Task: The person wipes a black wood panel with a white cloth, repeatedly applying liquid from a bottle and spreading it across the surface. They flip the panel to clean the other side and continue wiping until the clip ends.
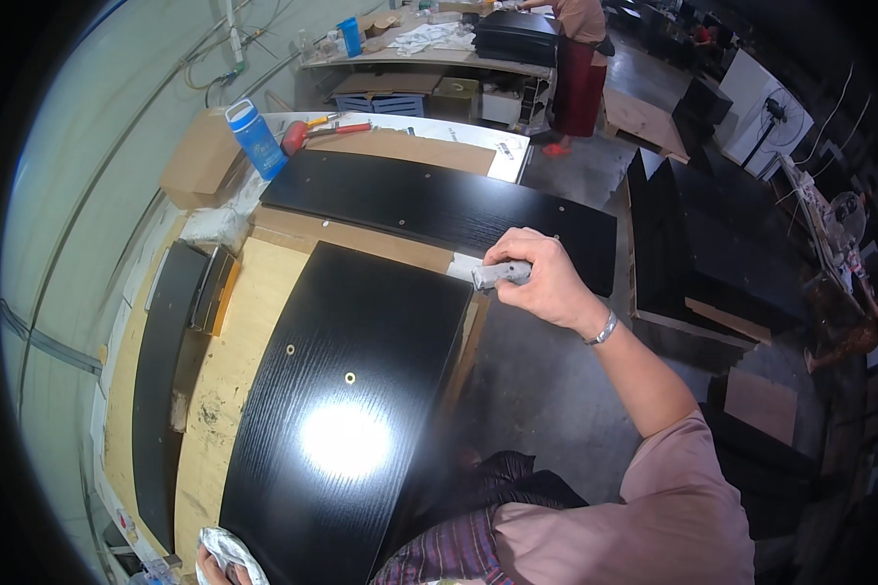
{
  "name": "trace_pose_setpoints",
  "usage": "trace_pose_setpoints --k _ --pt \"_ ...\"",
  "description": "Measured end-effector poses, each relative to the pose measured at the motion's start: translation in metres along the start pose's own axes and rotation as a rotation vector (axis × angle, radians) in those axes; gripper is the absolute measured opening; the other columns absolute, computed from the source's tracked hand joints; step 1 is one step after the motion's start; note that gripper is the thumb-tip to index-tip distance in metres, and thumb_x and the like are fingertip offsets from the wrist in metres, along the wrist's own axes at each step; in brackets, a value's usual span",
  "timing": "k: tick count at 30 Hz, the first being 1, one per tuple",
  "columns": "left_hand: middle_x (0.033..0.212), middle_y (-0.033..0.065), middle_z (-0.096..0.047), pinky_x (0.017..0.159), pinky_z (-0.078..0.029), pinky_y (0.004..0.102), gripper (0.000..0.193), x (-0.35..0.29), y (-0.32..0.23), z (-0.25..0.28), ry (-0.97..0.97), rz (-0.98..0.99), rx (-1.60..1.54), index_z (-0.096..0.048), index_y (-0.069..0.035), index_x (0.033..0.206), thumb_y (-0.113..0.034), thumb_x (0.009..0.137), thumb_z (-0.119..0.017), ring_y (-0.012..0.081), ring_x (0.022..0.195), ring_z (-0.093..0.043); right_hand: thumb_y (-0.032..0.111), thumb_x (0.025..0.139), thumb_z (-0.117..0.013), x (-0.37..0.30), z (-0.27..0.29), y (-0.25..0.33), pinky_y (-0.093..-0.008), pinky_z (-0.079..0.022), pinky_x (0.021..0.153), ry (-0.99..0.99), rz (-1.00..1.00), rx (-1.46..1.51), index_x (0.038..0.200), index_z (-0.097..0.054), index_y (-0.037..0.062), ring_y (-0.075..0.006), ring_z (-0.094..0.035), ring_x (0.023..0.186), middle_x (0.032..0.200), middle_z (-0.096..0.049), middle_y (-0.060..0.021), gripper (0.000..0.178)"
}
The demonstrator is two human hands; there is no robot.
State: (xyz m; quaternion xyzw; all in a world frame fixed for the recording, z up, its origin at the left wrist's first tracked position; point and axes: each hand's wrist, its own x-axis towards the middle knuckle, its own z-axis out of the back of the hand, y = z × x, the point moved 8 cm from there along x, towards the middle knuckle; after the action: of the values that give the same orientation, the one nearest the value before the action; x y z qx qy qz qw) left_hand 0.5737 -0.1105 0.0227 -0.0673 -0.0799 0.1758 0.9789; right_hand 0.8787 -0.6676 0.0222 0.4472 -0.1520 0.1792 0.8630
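A black wood-grain panel (380,312) with two brass-ringed holes lies on the workbench in front of me, a bright light reflected on it. My right hand (553,283) is closed around a small grey block-like tool (490,276), just past the panel's far right corner. Whether the tool touches the panel, I cannot tell. At the lower left, my left hand (210,569) grips a crumpled white cloth (230,548) by the panel's near left corner; part of that hand is cut off by the frame. Behind, a second long black panel (361,185) with small fittings lies crosswise.
A narrow black piece (163,390) lies along the bench's left side. At the back stand a blue bottle (256,141) and a red-handled tool (346,129) beside a cardboard box (201,161). Black panels (712,244) are stacked at right. A co-worker (580,68) stands at a farther table.
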Motion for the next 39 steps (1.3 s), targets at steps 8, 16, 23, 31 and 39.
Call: trace_pose_setpoints --k 8,16,23,31,39 --pt "0.145 0.0237 -0.052 0.113 -0.039 0.0463 0.059 0.000 0.005 -0.001 -0.023 -0.058 0.098 -0.050 0.000 0.145 -0.039 0.102 -0.061 0.0373 0.133 -0.050 0.004 0.071 -0.067 0.000 0.002 0.002 -0.0367 -0.051 0.086 0.021 0.016 -0.009 0.091 -0.071 0.0016 -0.0263 -0.063 0.091 0.092 -0.069 -0.0074 0.021" --pt "0.148 0.0224 -0.050 0.114 -0.038 0.0452 0.062 0.001 -0.027 0.014 0.109 0.194 0.151 -0.048 -0.002 0.147 -0.044 0.102 -0.057 0.0381 0.136 -0.048 0.004 0.071 -0.067 -0.002 0.001 0.005 -0.0363 -0.051 0.086 0.062 0.030 0.005 0.092 -0.071 0.0016 -0.0266 -0.063 0.091 0.091 -0.068 -0.0082 0.022" --pt "0.147 0.0194 -0.053 0.112 -0.042 0.0447 0.059 0.002 -0.012 0.010 0.055 0.166 0.193 -0.050 -0.008 0.147 -0.045 0.102 -0.057 0.0358 0.133 -0.052 0.004 0.071 -0.066 -0.004 -0.001 0.008 -0.0360 -0.051 0.085 0.080 0.061 0.067 0.092 -0.072 0.0012 -0.0263 -0.063 0.091 0.092 -0.068 -0.0085 0.021" --pt "0.140 0.0179 -0.059 0.108 -0.047 0.0403 0.047 -0.001 -0.007 0.005 -0.055 -0.052 0.441 -0.053 -0.010 0.146 -0.032 0.104 -0.055 0.0318 0.125 -0.060 0.004 0.071 -0.066 -0.005 0.004 0.008 -0.0360 -0.051 0.085 -0.001 0.116 0.062 0.092 -0.072 0.0008 -0.0259 -0.063 0.091 0.091 -0.069 -0.0085 0.023" --pt "0.135 0.0186 -0.062 0.103 -0.051 0.0377 0.038 0.002 0.073 -0.021 -0.142 -0.066 0.172 -0.059 -0.005 0.138 -0.018 0.102 -0.057 0.0291 0.119 -0.064 0.002 0.072 -0.069 -0.008 0.010 0.017 -0.0363 -0.052 0.080 -0.040 0.140 0.035 0.091 -0.072 0.0017 -0.0270 -0.063 0.087 0.088 -0.068 -0.0082 0.019"
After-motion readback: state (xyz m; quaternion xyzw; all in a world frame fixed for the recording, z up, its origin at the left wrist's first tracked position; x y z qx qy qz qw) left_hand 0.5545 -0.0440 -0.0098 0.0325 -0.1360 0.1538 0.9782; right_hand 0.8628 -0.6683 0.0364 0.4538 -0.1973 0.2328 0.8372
